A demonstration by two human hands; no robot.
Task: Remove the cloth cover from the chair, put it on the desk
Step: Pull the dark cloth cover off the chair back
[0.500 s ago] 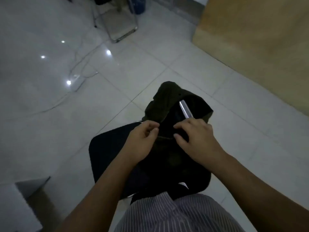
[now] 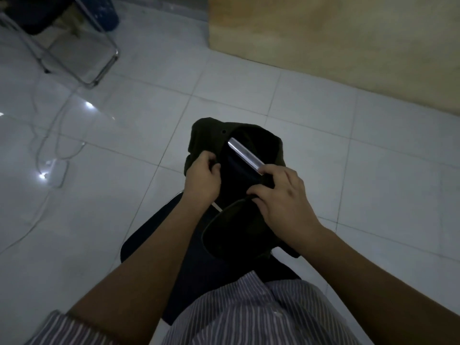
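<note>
Both hands, left hand point(image 2: 202, 179) and right hand point(image 2: 281, 195), pinch the dark cloth cover point(image 2: 206, 135), hiding the chair point(image 2: 149, 235) back.

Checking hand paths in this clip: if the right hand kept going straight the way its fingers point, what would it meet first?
Probably the left hand. The right hand has its fingers pointing left across the dark cloth cover it pinches; depth between them is unclear.

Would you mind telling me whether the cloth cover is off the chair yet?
Partly off. The cloth cover still hangs on the chair back, with a metal tube exposed.
</note>
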